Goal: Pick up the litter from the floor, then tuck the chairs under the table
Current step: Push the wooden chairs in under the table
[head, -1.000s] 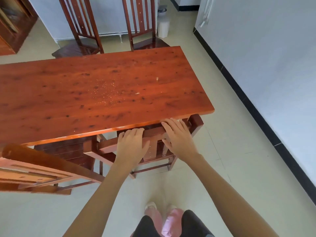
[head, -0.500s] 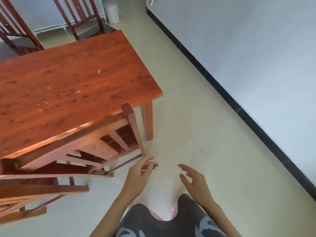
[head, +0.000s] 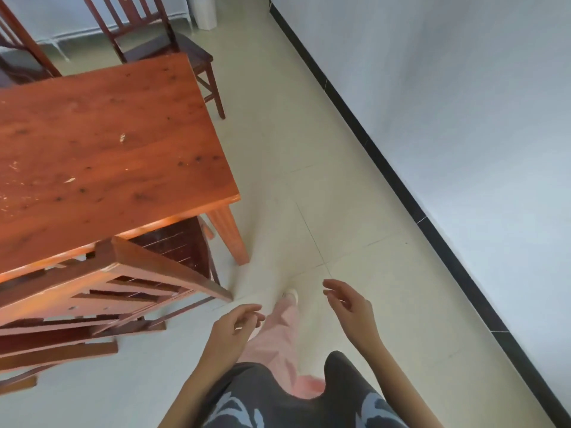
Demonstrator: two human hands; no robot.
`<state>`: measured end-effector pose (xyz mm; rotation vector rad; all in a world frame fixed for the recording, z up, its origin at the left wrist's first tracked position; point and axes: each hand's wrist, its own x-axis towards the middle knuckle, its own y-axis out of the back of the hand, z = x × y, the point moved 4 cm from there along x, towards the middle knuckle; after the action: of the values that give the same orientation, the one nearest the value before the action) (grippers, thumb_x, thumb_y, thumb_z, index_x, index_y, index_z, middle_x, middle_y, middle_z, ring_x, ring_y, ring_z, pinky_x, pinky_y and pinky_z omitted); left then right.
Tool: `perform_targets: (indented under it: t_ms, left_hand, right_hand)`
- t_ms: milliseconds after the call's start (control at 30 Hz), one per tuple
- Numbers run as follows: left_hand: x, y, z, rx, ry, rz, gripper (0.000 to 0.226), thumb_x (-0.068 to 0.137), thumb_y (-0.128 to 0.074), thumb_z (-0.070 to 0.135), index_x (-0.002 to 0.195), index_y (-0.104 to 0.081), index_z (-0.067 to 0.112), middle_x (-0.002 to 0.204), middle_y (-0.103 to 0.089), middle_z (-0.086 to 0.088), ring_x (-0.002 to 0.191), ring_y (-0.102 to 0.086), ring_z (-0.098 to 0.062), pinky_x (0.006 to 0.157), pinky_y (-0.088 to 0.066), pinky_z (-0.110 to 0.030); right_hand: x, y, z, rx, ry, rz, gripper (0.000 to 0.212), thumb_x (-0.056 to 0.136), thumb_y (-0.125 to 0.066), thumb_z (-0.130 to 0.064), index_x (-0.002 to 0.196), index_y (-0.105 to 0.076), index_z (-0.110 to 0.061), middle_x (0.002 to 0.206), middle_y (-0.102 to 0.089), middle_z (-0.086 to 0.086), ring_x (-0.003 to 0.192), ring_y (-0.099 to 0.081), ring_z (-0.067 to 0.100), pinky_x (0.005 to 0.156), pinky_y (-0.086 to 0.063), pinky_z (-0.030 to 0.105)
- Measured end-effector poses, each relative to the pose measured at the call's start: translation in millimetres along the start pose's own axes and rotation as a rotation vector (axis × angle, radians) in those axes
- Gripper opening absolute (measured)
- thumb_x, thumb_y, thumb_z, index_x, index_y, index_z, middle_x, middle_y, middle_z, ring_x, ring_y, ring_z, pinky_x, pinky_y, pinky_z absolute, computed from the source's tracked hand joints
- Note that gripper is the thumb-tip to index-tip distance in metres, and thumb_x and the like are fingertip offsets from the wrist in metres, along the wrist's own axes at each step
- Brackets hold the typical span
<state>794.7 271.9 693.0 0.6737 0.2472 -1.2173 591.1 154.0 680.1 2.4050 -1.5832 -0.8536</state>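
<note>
The reddish wooden table [head: 117, 143] fills the left of the view. A wooden chair [head: 129, 273] sits pushed in under its near edge, with only the backrest sticking out. Two more chairs stand at the far side: one [head: 154, 41] near the far right corner with its seat outside the table, and another [head: 18, 54] at the far left, partly cut off. My left hand [head: 234, 325] hangs open in front of me, right of the tucked chair and not touching it. My right hand [head: 349, 310] is open too, over the bare floor. No litter shows on the visible floor.
A white wall with a black skirting strip [head: 401, 193] runs along the right. A white bin [head: 205, 13] stands at the far end of the floor strip between table and wall. My leg in pink trousers steps forward between my hands.
Both hands have come off the near chair's backrest and dropped open in front of me. My view has swung right and moved along the table's end toward the far chairs.
</note>
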Motion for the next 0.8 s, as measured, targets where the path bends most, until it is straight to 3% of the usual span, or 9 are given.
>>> perform_targets:
  t_ms: [133,233,433,600,800]
  left_hand:
    - [66,-11,26,-0.031,0.009,0.002,0.028,0.09,-0.053,0.006,0.089,-0.062,0.032,0.08,-0.074,0.01,0.081,-0.068,-0.005,0.071,-0.048,-0.008]
    - [128,-16,62,-0.04,-0.01,-0.043,0.029,0.09,-0.052,0.005,0.088,-0.062,0.032,0.08,-0.073,0.017,0.081,-0.068,-0.006,0.075,-0.049,-0.015]
    - [246,-1,194,0.005,-0.178,-0.072,0.028,0.092,-0.051,0.008,0.09,-0.059,0.034,0.088,-0.069,0.014,0.085,-0.064,0.002,0.075,-0.047,-0.011]
    - [334,18,281,-0.036,-0.268,-0.016,0.023,0.093,-0.05,0.013,0.095,-0.059,0.034,0.093,-0.069,0.011,0.088,-0.063,0.0,0.077,-0.047,-0.008]
    - [447,23,320,-0.123,-0.188,0.092,0.024,0.092,-0.051,0.01,0.1,-0.059,0.032,0.095,-0.07,0.011,0.09,-0.064,0.0,0.078,-0.046,-0.007]
  right_hand:
    - [67,15,-4,0.002,-0.002,-0.013,0.024,0.09,-0.055,-0.01,0.109,-0.064,-0.022,0.099,-0.067,-0.012,0.087,-0.058,-0.017,0.072,-0.042,-0.001]
    - [120,30,-13,-0.027,-0.014,-0.02,0.024,0.091,-0.054,-0.01,0.109,-0.063,-0.023,0.101,-0.065,-0.015,0.087,-0.061,-0.009,0.073,-0.041,-0.002]
    - [229,66,-56,-0.113,0.004,-0.04,0.025,0.092,-0.052,-0.014,0.112,-0.061,-0.025,0.099,-0.057,-0.029,0.084,-0.058,-0.012,0.07,-0.039,-0.004]
    - [319,90,-83,-0.088,-0.021,-0.018,0.026,0.09,-0.053,-0.013,0.107,-0.061,-0.031,0.097,-0.06,-0.028,0.087,-0.059,-0.013,0.069,-0.041,-0.002]
    - [474,110,-128,-0.119,0.001,-0.136,0.026,0.089,-0.055,-0.015,0.103,-0.059,-0.037,0.098,-0.062,-0.027,0.09,-0.059,-0.012,0.075,-0.045,0.003]
